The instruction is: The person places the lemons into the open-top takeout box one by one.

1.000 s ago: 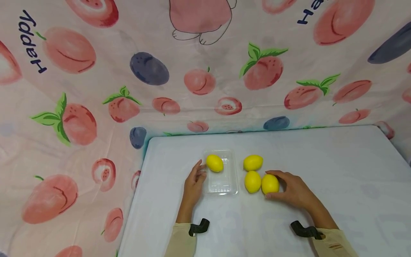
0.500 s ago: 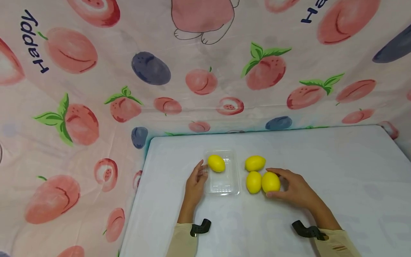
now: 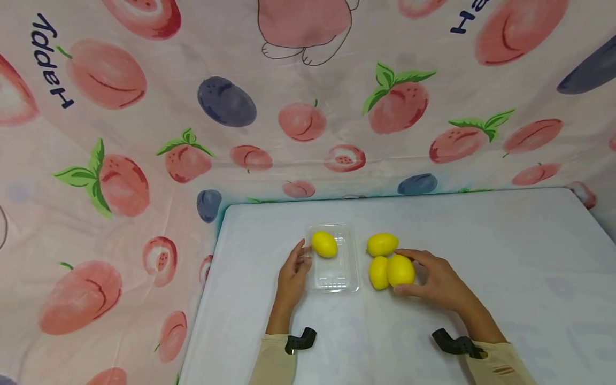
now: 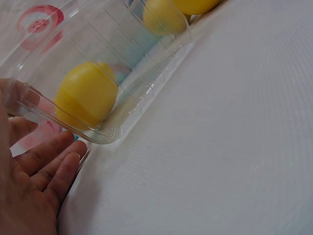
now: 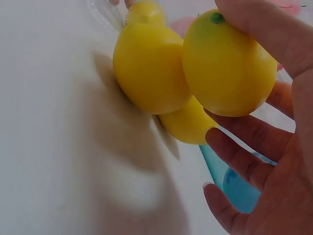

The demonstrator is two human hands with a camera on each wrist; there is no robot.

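Note:
My right hand [image 3: 437, 280] pinches a yellow lemon [image 3: 401, 270] between thumb and fingers; in the right wrist view this lemon [image 5: 229, 63] is held off the table and overlaps a second lemon [image 5: 146, 68]. That second lemon [image 3: 378, 272] lies on the table just left of it, with a third lemon [image 3: 382, 244] behind. A clear plastic container [image 3: 334, 280] stands to the left, one lemon [image 3: 324, 244] in its far left part. My left hand [image 3: 292, 274] touches the container's left edge with loosely extended fingers; in the left wrist view some fingers [image 4: 61, 171] lie beside its wall.
A white-covered table [image 3: 505, 256] lies under everything. Behind and to the left hangs a fruit-printed cloth [image 3: 269, 85]. Black wrist mounts sit on the left sleeve [image 3: 271, 358] and the right sleeve [image 3: 500, 363].
My right hand has raised its lemon slightly and shifted it left, so it now partly covers the neighbouring lemon in the head view. The left hand and container stay in place.

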